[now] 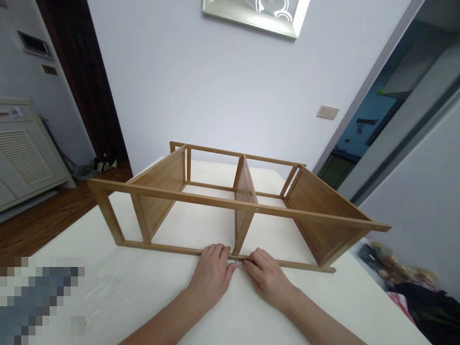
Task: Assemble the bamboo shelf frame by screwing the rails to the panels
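1. The left hand (212, 270) was closed over the lower near rail of the wooden frame (215, 201), fingers on top and thumb on the near side; the right hand (268, 275) had its fingers bent at the same rail, by a small shiny metal piece (236, 262), but whether they pinched it could not be told
2. The wooden frame lay on its side on the white table (125, 287), built of slim, straight-edged light-brown bars, with small round fittings (256, 209) set along the upper near rail
3. Three flat panels crossed it: the left panel (165, 187) and right panel (323, 215) were broad with visible grain, and the middle panel (244, 189) stood just above the hands
4. Behind rose a smooth pale wall (223, 86) with a rectangular switch (327, 112) and a silvery picture frame (251, 31), cut off at the top
5. Off to the left, a white cabinet (32, 153) with a slatted door stood on brown wood flooring (64, 215)
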Demonstrator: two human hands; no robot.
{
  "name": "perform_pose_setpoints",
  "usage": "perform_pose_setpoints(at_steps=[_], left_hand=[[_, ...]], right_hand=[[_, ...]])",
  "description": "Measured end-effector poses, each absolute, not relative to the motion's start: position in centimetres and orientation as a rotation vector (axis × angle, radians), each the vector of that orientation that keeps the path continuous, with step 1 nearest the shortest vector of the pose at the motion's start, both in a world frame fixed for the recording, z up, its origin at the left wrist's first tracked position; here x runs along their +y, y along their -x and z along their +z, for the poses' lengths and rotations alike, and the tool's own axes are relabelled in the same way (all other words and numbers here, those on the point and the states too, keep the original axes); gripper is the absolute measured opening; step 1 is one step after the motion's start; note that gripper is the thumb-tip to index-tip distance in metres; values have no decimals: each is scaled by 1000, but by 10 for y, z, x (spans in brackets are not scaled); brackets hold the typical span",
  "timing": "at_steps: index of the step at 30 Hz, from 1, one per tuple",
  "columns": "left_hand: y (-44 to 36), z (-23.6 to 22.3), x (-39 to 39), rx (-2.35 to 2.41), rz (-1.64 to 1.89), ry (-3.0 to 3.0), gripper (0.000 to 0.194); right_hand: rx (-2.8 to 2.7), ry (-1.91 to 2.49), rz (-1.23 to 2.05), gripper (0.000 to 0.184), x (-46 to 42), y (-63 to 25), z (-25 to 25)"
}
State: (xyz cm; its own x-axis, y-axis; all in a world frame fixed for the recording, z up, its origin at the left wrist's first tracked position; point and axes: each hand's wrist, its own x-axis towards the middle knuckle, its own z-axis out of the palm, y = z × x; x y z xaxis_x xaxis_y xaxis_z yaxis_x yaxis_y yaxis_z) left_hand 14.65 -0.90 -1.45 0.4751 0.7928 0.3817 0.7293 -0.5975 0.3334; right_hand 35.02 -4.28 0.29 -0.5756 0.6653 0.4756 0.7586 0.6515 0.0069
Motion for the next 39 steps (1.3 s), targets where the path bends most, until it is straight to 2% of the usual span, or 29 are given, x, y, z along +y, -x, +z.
perform_pose_setpoints(at_steps=[9, 15, 21, 24, 31, 39], left_hand=[[-122, -11, 6, 1507, 646, -2620, 22], [-136, -20, 18, 1314, 761, -2491, 20], [-144, -28, 23, 911, 958, -2373, 44], [-140, -29, 19, 845, 1002, -2392, 43], [-119, -21, 15, 1205, 1060, -2564, 25], [-104, -9, 27, 1590, 989, -2499, 24]], right_hand=[[-2432, 1055, -251, 20, -44, -349, 4], [-2440, 1010, -330, 23, -44, -342, 4], [-2373, 1150, -389, 23, -37, -346, -8], [-2357, 1221, -345, 27, -36, -350, -10], [-2282, 1332, -239, 30, -22, -371, -7], [-2124, 1431, -192, 22, -7, -400, -6]])
